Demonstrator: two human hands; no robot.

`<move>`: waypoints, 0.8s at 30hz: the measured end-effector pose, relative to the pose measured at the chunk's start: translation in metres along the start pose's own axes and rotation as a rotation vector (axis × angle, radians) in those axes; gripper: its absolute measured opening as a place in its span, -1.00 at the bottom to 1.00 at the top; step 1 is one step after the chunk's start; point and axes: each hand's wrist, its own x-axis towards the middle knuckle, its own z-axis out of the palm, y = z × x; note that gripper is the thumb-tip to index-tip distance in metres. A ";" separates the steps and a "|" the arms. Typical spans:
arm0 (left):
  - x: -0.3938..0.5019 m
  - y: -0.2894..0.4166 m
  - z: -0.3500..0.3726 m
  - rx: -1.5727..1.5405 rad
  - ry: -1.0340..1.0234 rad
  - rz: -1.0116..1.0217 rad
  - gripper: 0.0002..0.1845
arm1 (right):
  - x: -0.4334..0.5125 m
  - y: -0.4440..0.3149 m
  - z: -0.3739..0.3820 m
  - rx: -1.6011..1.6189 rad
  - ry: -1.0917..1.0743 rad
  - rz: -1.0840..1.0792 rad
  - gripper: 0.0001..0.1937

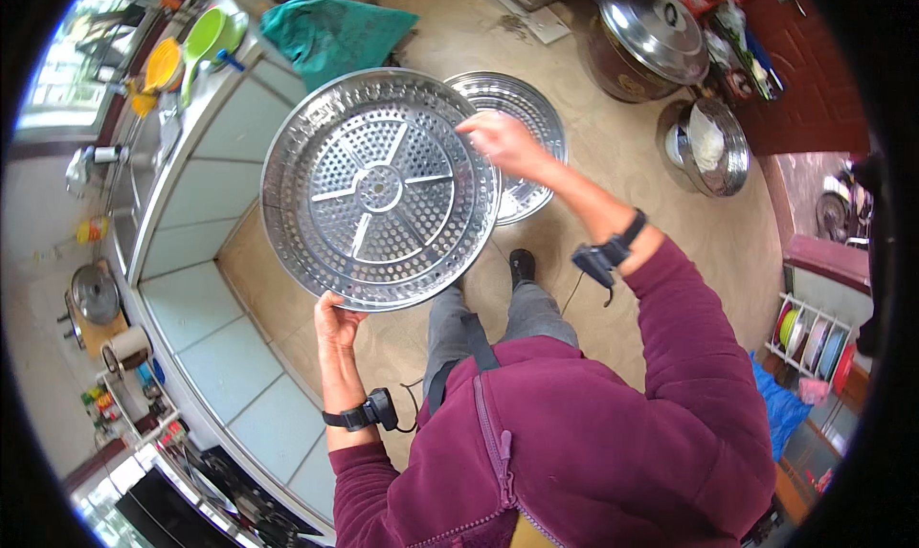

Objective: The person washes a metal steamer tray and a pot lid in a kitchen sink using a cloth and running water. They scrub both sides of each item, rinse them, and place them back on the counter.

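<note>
A large round perforated metal steamer tray (pixel 380 189) is held up in front of me, its inner side facing me. My left hand (pixel 337 322) grips its rim at the lower left, with the thumb on the edge. Blurred and with bent fingers, my right hand (pixel 502 144) is at the tray's right rim; whether it grips the rim is unclear. Behind and to the right, a second round perforated metal tray (pixel 535 103) is partly hidden by the held one and by my right hand.
On the left runs a tiled counter (pixel 233 121) with a green strainer (pixel 204 35) and a yellow basket (pixel 164 63). Teal cloth (pixel 330 35) lies beyond the tray. A lidded brown vat (pixel 621 70) and a metal basin (pixel 729 157) stand at right, near a dish rack (pixel 808 340).
</note>
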 end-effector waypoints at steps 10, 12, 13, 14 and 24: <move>-0.054 0.023 -0.206 -0.320 0.143 0.383 -0.41 | 0.117 -0.139 0.309 -0.182 -0.219 -0.091 -0.64; -0.066 0.045 -0.264 -0.312 0.201 0.483 -0.39 | 0.147 -0.178 0.363 -0.094 -0.157 -0.114 -0.66; -0.071 0.056 -0.290 -0.297 0.162 0.590 -0.38 | 0.160 -0.199 0.389 -0.064 -0.090 -0.149 -0.65; -0.077 0.067 -0.314 -0.332 0.208 0.563 -0.34 | 0.172 -0.223 0.413 -0.034 -0.082 -0.146 -0.64; -0.091 0.180 -0.405 -0.466 0.287 0.766 -0.17 | 0.264 -0.391 0.598 -0.098 -0.127 -0.492 -0.65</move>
